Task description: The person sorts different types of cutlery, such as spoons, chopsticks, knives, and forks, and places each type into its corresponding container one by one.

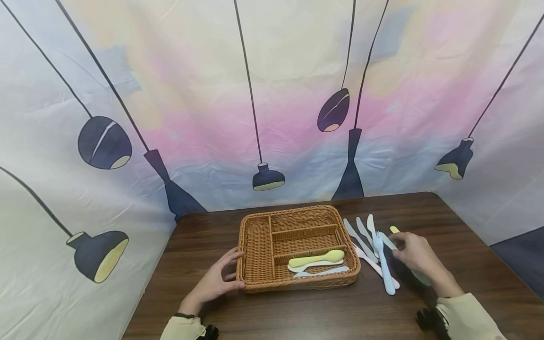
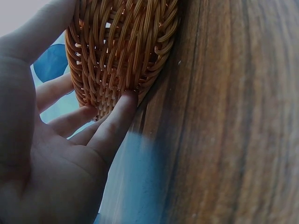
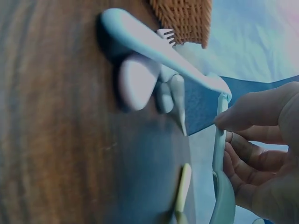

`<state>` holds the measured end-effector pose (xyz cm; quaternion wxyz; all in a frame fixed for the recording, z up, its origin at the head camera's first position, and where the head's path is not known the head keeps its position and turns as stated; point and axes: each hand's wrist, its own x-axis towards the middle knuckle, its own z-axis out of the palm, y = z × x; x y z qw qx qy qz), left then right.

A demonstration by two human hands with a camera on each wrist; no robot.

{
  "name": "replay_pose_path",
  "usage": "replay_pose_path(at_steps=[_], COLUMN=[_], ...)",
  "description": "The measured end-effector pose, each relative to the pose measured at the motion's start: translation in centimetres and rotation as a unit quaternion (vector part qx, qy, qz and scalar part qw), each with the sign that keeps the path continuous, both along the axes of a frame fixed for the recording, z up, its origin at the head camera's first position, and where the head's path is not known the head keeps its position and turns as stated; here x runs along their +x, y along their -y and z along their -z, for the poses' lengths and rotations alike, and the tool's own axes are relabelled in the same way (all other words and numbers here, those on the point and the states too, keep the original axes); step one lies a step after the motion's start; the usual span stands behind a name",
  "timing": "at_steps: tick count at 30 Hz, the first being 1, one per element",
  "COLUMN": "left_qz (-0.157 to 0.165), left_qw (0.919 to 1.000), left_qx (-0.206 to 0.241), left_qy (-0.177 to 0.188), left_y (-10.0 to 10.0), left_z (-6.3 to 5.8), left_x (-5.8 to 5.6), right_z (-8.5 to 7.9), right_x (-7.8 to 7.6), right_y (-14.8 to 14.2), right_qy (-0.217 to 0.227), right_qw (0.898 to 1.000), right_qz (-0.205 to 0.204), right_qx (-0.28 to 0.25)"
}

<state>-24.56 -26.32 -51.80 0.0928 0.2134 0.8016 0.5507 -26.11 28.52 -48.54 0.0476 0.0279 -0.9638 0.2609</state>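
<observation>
Head view alone shows the oblong brown wicker tray's (image 1: 297, 284) compartments (image 1: 258, 248); spread-fingered left hand (image 1: 213, 282) touches it. Right hand (image 1: 414, 253) pinches a long pale-green plastic utensil (image 3: 218, 158).

Soft, fairly even light fills the head view, with faint sheen on the creases of the pastel cream, pink and blue fabric backdrop (image 1: 293, 108). The left wrist view is dimmer, its upper left corner washed out and the dark brown wood-grained tabletop (image 2: 233, 140) blurred. On the right wrist, bluish glare softens that surface, and shadow darkens beneath the smooth pale blue fork (image 3: 159, 51)
</observation>
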Motion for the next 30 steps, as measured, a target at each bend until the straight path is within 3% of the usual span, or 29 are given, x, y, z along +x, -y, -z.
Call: replay_pose_path(at_steps=[18,30], left_qz=[0.004,0.005], left_qw=[1.0000,1.0000], left_qx=[-0.003,-0.002], left_qy=[-0.002,0.001], left_y=[0.2,0.1], left_z=[0.1,0.0], left_x=[-0.1,0.0], right_z=[-3.0,-4.8], right_x=[-1.5,-2.3], right_y=[2.6,5.9], right_qy=[-0.064,-0.052], right_qw=[0.997,0.994], right_qz=[-0.049,-0.092], right_qx=[0.000,-0.030])
